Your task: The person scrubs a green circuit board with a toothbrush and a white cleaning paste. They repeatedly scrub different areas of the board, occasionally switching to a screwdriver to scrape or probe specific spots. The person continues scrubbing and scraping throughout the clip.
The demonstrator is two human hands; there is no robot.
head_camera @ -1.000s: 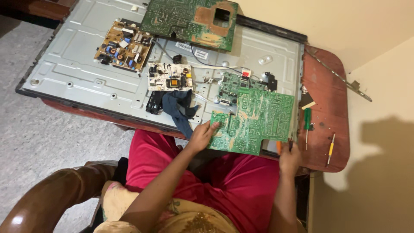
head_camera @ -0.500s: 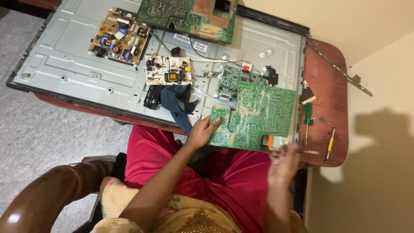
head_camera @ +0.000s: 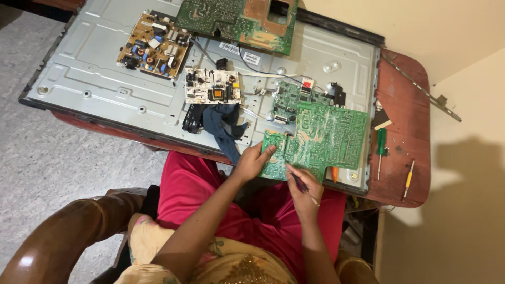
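Observation:
A green circuit board lies solder side up at the near edge of a grey metal television back panel. My left hand grips the board's near left corner. My right hand holds a thin dark tool like a pen, its tip touching the board's near edge. An orange-handled tool lies just right of that hand.
On the panel sit a brown power board, a white board, a large green board at the far edge and a dark blue cloth. A green screwdriver and a yellow one lie on the red-brown table. A wooden chair arm is at lower left.
My right hand moved left from the board's near right corner to its near edge, holding the thin tool. My left hand kept its grip. The view shifted slightly.

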